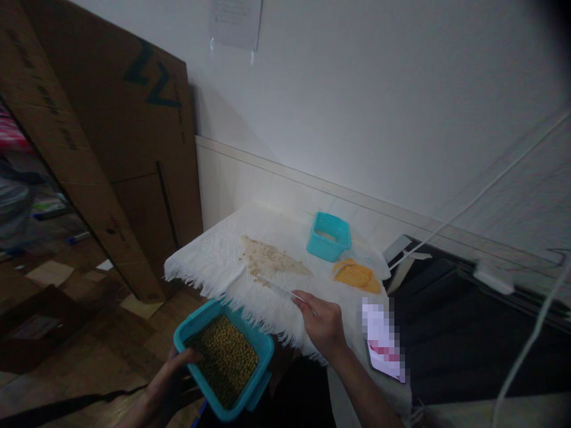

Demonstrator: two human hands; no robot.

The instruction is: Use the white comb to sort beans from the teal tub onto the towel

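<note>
- Two hands are busy: the left hand (172, 380) grips a teal tub (225, 356) of green beans, held low, just off the fringed edge of the white cloth (209, 255).
- Over that cloth, the right hand (323, 324) pinches a thin stick (281, 289), its tip beside the brown pile (270, 260).

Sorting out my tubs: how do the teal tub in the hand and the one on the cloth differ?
The held tub is full of greenish beans; the cloth tub looks nearly empty. The held tub tilts in the left hand; the cloth tub sits flat, untouched. Both are teal and rectangular.
</note>
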